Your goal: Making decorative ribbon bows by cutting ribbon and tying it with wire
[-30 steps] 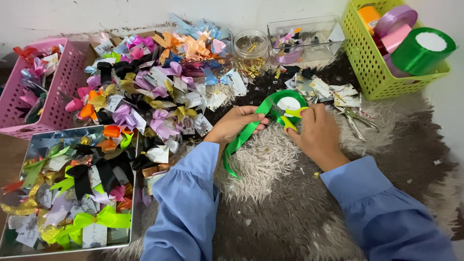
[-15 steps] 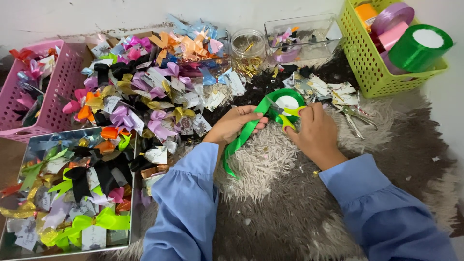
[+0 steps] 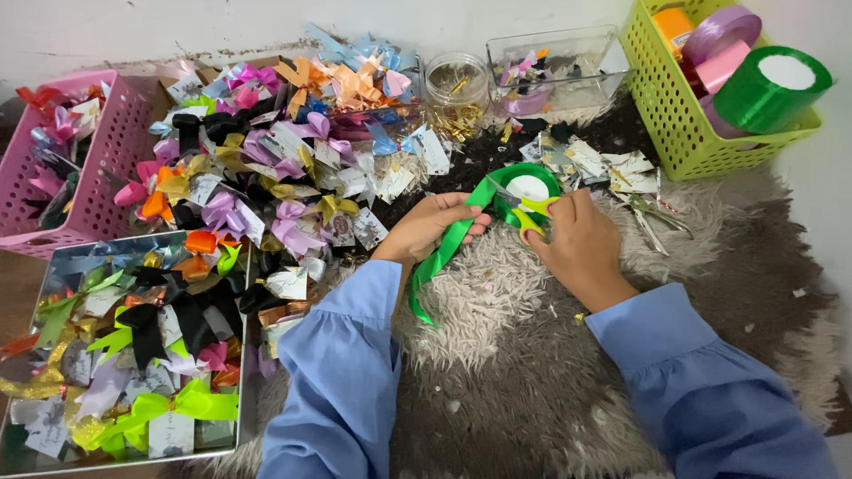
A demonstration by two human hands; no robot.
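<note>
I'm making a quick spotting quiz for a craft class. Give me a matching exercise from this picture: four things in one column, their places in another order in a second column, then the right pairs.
Things:
1. green ribbon strip
2. pink basket
3. big green ribbon roll
4. glass jar

Places:
A. in the yellow-green basket at top right
B. at the far left edge
C. held in the left hand, hanging toward the fur rug
D. at the top middle, beside the clear plastic box

Pairs: 1-C, 2-B, 3-A, 4-D
</note>
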